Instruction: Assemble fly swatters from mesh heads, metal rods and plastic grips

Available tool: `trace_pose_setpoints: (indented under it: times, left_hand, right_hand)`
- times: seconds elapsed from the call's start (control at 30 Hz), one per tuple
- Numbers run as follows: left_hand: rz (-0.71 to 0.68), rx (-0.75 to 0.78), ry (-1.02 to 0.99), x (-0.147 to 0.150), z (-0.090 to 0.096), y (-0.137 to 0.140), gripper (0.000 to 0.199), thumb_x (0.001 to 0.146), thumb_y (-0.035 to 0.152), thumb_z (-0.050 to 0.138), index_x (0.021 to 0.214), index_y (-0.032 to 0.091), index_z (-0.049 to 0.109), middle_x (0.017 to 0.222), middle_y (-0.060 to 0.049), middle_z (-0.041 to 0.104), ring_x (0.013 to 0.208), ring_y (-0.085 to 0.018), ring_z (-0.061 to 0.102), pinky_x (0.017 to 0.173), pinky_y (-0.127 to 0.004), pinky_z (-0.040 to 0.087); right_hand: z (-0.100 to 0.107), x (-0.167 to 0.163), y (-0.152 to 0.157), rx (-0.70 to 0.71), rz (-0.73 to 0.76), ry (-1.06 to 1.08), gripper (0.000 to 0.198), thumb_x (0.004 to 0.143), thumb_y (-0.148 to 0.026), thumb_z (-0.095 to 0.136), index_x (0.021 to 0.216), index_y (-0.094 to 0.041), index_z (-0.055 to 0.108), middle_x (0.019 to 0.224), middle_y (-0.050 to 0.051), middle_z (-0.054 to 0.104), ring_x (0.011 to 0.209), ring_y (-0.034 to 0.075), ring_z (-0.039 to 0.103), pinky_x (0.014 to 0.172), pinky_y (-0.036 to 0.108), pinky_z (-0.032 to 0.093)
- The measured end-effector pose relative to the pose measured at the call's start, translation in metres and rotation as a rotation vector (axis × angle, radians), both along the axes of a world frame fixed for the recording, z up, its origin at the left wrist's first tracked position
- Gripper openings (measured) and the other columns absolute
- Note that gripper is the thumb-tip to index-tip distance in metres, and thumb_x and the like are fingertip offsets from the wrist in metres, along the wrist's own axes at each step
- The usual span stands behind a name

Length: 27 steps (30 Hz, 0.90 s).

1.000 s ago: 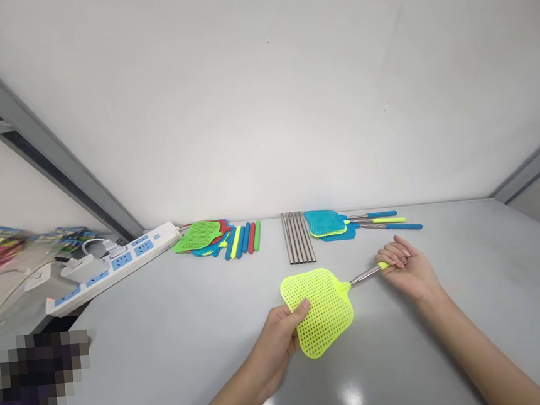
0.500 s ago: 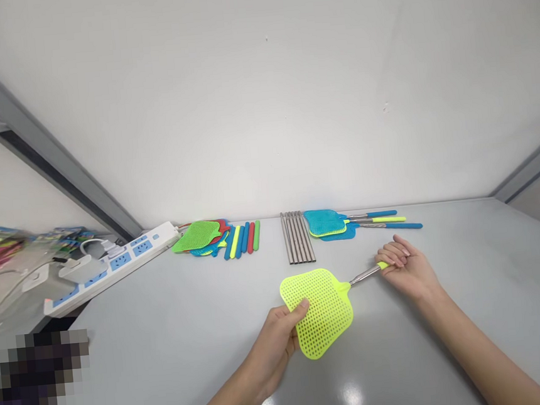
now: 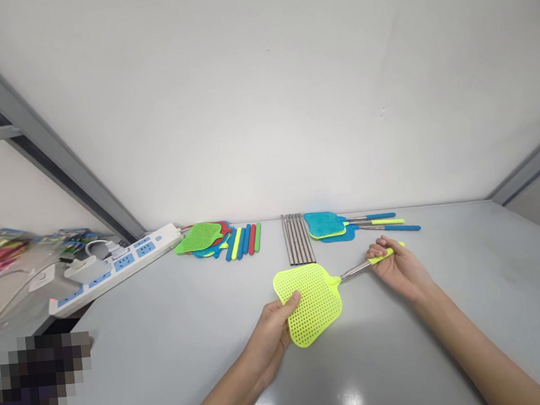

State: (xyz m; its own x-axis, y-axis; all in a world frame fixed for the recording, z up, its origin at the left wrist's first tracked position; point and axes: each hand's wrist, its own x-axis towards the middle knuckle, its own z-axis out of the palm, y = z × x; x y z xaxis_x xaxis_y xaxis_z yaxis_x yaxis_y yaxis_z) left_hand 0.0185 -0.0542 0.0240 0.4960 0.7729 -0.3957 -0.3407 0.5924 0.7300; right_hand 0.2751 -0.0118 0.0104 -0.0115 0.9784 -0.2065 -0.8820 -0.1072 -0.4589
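A yellow fly swatter (image 3: 314, 302) with a square mesh head, a metal rod and a yellow grip is held above the table, its head to the left. My left hand (image 3: 274, 331) pinches the near left edge of the mesh, thumb on top and fingers beneath. Around the grip at the other end, the fingers of my right hand (image 3: 396, 270) are curled, palm up. Beyond the swatter lies a row of metal rods (image 3: 298, 241). Right of them are several assembled swatters (image 3: 326, 223), in blue and yellow, with their grips pointing right.
Loose swatter heads (image 3: 200, 237) in green, red and blue overlap at the back left. Several coloured grips (image 3: 245, 241) lie beside them. A white power strip (image 3: 151, 250) with plugged-in chargers (image 3: 87, 269) runs along the left. Packaged items (image 3: 0, 251) sit farther left. A wall (image 3: 270, 101) rises behind the table.
The swatter and both hands have shifted slightly left. More of the yellow grip shows in my right hand, its end now visible past the fingers. My left hand keeps its hold on the mesh.
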Motion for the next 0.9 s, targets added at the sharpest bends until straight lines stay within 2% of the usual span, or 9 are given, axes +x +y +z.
trace_pose_setpoints:
  times: [0.13, 0.27, 0.37, 0.53, 0.7, 0.9]
  left_hand:
    - [0.004, 0.027, 0.012, -0.001, 0.002, 0.000, 0.034, 0.075, 0.034, 0.052, 0.099, 0.011, 0.060, 0.101, -0.013, 0.060, 0.091, -0.022, 0.056, 0.080, -0.030, 0.041]
    - [0.009, 0.035, 0.014, 0.001, 0.003, -0.001, 0.035, 0.075, 0.034, 0.052, 0.099, 0.011, 0.060, 0.101, -0.013, 0.060, 0.093, -0.022, 0.055, 0.081, -0.030, 0.041]
    - [0.019, 0.041, 0.033, 0.002, 0.003, -0.002, 0.035, 0.074, 0.036, 0.052, 0.099, 0.012, 0.059, 0.100, -0.012, 0.061, 0.095, -0.022, 0.054, 0.080, -0.031, 0.042]
    - [0.078, 0.039, 0.038, 0.003, 0.002, 0.000, 0.035, 0.074, 0.037, 0.052, 0.099, 0.012, 0.059, 0.101, -0.012, 0.061, 0.095, -0.022, 0.055, 0.081, -0.031, 0.042]
    - [0.100, 0.039, 0.030, 0.000, 0.001, 0.004, 0.035, 0.074, 0.036, 0.052, 0.098, 0.012, 0.060, 0.104, -0.012, 0.059, 0.094, -0.022, 0.055, 0.081, -0.030, 0.041]
    - [0.117, 0.051, 0.072, 0.000, 0.004, 0.005, 0.035, 0.073, 0.037, 0.053, 0.098, 0.013, 0.060, 0.101, -0.011, 0.061, 0.094, -0.022, 0.055, 0.082, -0.031, 0.041]
  right_hand:
    - [-0.004, 0.001, 0.001, -0.023, 0.013, -0.091, 0.008, 0.076, -0.020, 0.049, 0.068, -0.018, 0.048, 0.057, -0.002, 0.044, 0.055, 0.010, 0.047, 0.061, 0.026, 0.047]
    - [-0.003, 0.001, 0.001, -0.039, 0.032, -0.160, 0.009, 0.074, -0.025, 0.051, 0.069, -0.017, 0.052, 0.060, 0.000, 0.048, 0.061, 0.012, 0.051, 0.062, 0.026, 0.047]
    - [-0.002, -0.003, -0.002, -0.041, 0.092, -0.223, 0.011, 0.073, -0.027, 0.053, 0.070, -0.017, 0.054, 0.062, 0.000, 0.050, 0.063, 0.012, 0.052, 0.063, 0.026, 0.047]
    - [0.000, -0.016, -0.008, -0.060, 0.220, -0.448, 0.018, 0.073, -0.033, 0.054, 0.077, -0.017, 0.058, 0.071, 0.002, 0.056, 0.062, 0.013, 0.055, 0.061, 0.027, 0.046]
    - [0.001, -0.020, -0.011, -0.057, 0.276, -0.516, 0.019, 0.073, -0.032, 0.055, 0.080, -0.016, 0.060, 0.064, 0.002, 0.054, 0.058, 0.011, 0.053, 0.059, 0.025, 0.044]
    - [-0.002, -0.019, -0.011, -0.074, 0.248, -0.530, 0.018, 0.071, -0.031, 0.056, 0.079, -0.015, 0.061, 0.058, 0.000, 0.051, 0.053, 0.010, 0.049, 0.053, 0.023, 0.042]
